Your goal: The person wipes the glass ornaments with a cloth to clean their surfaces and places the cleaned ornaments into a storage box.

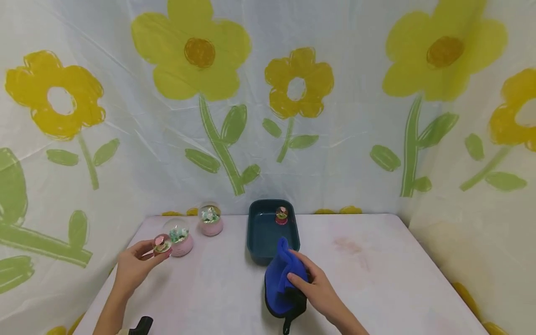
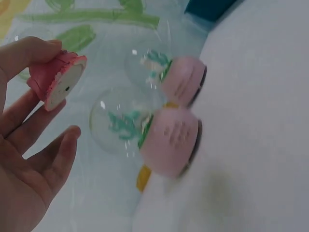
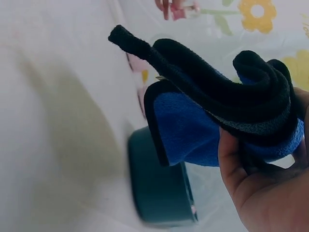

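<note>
Between thumb and fingers, my left hand [image 1: 136,265] pinches a small snow globe [image 1: 162,244] with a pink-red base. The left wrist view shows the pale underside of that base, tipped toward the camera. My right hand [image 1: 316,286] grips a folded blue cloth [image 1: 278,281] with black edging and a loop at its lower end. The cloth is held over the table, in front of a dark teal tray [image 1: 252,237]. Inside the tray, toward its back right, stands another small snow globe [image 1: 282,215] with a red base.
Two larger snow globes with pink bases stand at the table's left: one [image 1: 181,244] just behind my left hand, the other [image 1: 211,225] farther back. A flowered curtain [image 1: 335,153] hangs around the white table [image 1: 377,270]. A black object [image 1: 144,324] shows near my left forearm.
</note>
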The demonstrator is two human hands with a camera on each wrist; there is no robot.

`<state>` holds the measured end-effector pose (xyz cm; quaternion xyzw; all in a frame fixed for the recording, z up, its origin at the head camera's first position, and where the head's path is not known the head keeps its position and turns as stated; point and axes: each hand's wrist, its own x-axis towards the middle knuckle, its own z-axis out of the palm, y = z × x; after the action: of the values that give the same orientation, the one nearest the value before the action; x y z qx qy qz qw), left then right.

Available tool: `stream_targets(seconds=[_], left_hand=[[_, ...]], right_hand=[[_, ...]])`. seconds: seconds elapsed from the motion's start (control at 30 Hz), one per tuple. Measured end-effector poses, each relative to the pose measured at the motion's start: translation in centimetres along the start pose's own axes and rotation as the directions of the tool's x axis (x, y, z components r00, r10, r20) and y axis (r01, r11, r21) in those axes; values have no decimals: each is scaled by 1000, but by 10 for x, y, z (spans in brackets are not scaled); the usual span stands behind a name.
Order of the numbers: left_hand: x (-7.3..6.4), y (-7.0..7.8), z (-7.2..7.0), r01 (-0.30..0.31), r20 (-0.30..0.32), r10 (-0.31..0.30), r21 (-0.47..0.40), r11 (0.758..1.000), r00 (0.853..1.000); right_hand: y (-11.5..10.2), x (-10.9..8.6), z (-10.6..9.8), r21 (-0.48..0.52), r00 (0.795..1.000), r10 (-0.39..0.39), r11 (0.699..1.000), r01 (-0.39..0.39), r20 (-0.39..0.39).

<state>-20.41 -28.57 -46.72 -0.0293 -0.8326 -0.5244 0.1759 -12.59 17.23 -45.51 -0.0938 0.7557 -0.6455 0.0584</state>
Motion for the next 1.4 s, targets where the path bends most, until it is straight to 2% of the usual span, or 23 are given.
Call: stream_targets(seconds=[0.1,0.23,0.37,0.43,0.47,0.57,0.7,0.73,0.83,0.93,1.13,1.2,1.4], left_hand=[[3,12,9,-45,39,48,-74,996,998],[-1,34,23,-106,71,110,-61,992,991],[-1,41,43,-153,103,165,-113,982,981],[1,39,55,-192,118,212,-158,969,970],[2,36,62,-211,125,236,-184,960,964],[0,46,77,-290,149,329,-238,927,932],[-7,71,92,-350,202,425,-323,879,882],[-8,78,95,-352,215,437,-341,872,874],[-12,95,101,-347,250,454,-374,860,855],[-14,104,106,-339,272,469,-411,846,840],[-16,113,119,-357,294,523,-467,809,800],[-16,115,123,-353,301,531,-484,801,792],[-20,124,135,-366,335,571,-508,779,749]], right_hand=[[-4,5,-1,7,999,-33,999,33,-26],[-5,10,1,8,998,-57,998,57,-28],[-7,15,2,-39,996,-86,996,85,-25],[-9,17,2,-58,995,-99,994,98,-25],[-10,17,2,-64,995,-100,993,98,-21],[-14,17,2,-61,995,-99,993,97,-20],[-25,13,1,-44,993,-102,994,100,-62],[-27,12,1,-44,991,-108,993,105,-73],[-34,10,3,-54,987,-134,990,130,-86],[-36,10,6,-55,988,-139,989,136,-66],[-32,12,10,-43,986,-144,989,141,-79],[-31,14,12,-42,986,-144,989,141,-80],[-30,14,18,-47,989,-123,992,120,-87]])
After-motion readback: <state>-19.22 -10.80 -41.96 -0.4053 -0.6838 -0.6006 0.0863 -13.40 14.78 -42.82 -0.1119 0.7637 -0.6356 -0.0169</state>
